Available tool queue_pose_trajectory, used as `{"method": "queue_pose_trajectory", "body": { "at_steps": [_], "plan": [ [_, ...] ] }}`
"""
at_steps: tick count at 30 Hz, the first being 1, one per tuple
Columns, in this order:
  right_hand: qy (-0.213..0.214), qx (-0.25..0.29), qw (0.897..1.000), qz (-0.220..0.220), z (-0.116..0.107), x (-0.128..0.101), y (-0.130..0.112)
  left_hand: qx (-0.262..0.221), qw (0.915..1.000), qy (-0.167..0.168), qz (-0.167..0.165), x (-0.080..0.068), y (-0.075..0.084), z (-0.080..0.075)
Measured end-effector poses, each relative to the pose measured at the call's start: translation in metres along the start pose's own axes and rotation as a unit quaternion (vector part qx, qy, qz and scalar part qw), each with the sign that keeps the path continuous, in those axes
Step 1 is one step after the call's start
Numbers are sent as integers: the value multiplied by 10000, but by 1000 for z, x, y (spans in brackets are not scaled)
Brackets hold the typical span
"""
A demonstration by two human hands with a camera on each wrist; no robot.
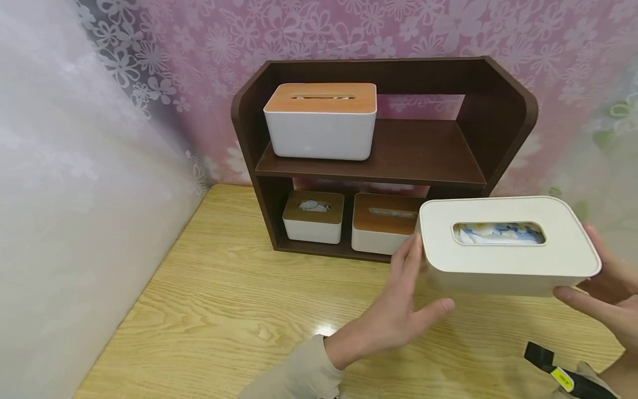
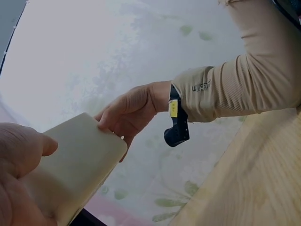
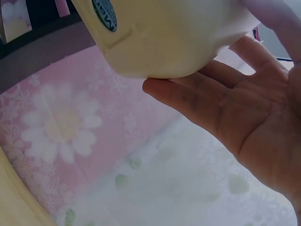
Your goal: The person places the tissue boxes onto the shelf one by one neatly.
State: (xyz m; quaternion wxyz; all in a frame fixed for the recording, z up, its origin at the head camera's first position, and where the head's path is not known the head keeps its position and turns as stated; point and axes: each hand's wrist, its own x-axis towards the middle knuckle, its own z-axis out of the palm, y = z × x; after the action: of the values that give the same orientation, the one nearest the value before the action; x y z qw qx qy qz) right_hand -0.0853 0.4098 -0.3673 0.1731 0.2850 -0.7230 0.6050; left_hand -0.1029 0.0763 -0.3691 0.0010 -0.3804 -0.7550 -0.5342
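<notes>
A cream tissue box (image 1: 503, 260) with an oval slot showing blue-white tissue is held level above the wooden table (image 1: 239, 310), in front of the shelf's lower right corner. My left hand (image 1: 399, 310) presses flat against its left end, fingers straight and thumb stretched under the front edge. At the box's right end my right hand (image 1: 605, 288) supports it, fingers behind and thumb in front. In the right wrist view the right hand's (image 3: 235, 113) fingers lie straight under the box's base (image 3: 174, 33). The left wrist view shows the box (image 2: 75, 165) between both hands.
A dark brown shelf unit (image 1: 399, 149) stands at the table's back. A white box with a wooden lid (image 1: 321, 119) sits upper left on it. Two smaller such boxes (image 1: 313, 216) (image 1: 384, 221) sit below. A translucent curtain (image 1: 75, 194) borders the left.
</notes>
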Motion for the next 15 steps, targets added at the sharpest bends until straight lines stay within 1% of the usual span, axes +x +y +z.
{"method": "queue_pose_trajectory", "body": {
  "at_steps": [3,6,8,9,11,15],
  "plan": [
    [-168,370,9985,-363,10,9,-4,229,9992,263,205,1,-1,-7],
    [-347,641,9960,-515,20,18,-11,288,9967,533,537,3,-2,-15],
    [-378,707,9955,-514,25,23,-15,346,9944,698,718,4,-3,-19],
    [-372,664,9960,-473,28,25,-18,322,9935,756,788,4,-4,-22],
    [-306,382,9984,-284,34,29,-25,399,9916,875,862,5,-4,-26],
    [-223,-167,9996,108,47,34,-37,271,9910,1014,831,4,-6,-34]
  ]
}}
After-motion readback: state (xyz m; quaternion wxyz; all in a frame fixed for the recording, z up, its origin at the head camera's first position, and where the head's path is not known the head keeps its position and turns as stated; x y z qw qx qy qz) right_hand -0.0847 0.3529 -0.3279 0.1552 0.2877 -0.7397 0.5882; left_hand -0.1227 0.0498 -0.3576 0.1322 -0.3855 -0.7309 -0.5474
